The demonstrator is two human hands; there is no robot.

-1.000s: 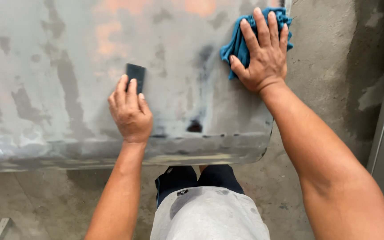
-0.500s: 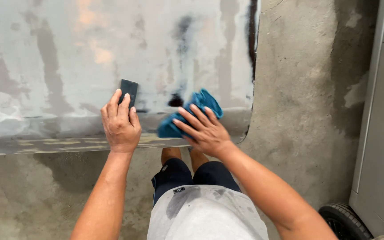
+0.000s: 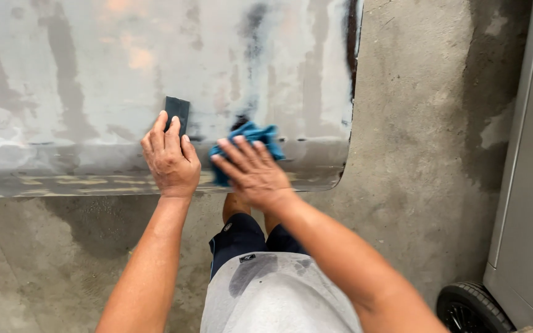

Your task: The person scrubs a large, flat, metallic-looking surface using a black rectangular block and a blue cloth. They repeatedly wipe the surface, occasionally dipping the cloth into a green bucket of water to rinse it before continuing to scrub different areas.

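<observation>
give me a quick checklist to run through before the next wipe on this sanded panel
1. Blue cloth flat under the right hand: ok, the palm and spread fingers press it to the panel.
2. Dark sanding block secured: ok, the left hand pins it with its fingertips.
3. Hands apart: ok, a narrow gap shows between them.
4. Cloth clear of the panel's lower edge: not ok, it sits right at the curved lip.
5. Surface clean: cannot tell, dark smears show above the cloth.
6. Footing on the concrete floor: cannot tell, feet are hidden.
</observation>
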